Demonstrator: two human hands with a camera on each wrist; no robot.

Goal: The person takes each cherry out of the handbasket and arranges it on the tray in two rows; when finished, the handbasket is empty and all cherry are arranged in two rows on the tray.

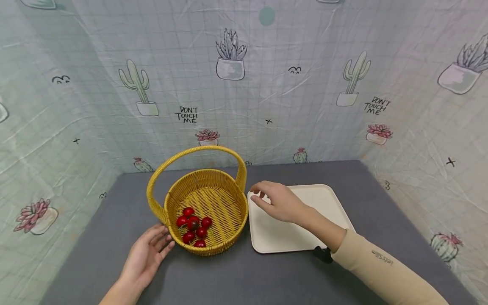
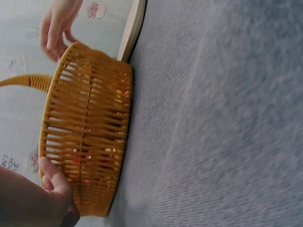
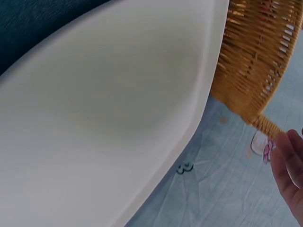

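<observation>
A yellow woven basket [image 1: 232, 236] with a tall arched handle [image 1: 190, 149] stands on the grey table. Several small, round, glossy dark-red fruits [image 1: 201, 232] lie inside, gathered at its left front. My left hand [image 1: 145, 256] is at the basket's left side, palm partly up, with loosely bent fingers against the outer wall; in the left wrist view its thumb [image 2: 56, 176] lies along the weave. My right hand [image 1: 280, 202] hovers over the left part of a white tray [image 1: 305, 228], beside the basket's right rim. Its fingers are loosely bent with nothing between them.
The tray lies close against the basket's right side. Behind the grey table [image 1: 244, 279] hangs a pale cloth [image 1: 251, 101] printed with cacti, and it continues along both sides. A dark strap [image 1: 323, 255] is at my right wrist.
</observation>
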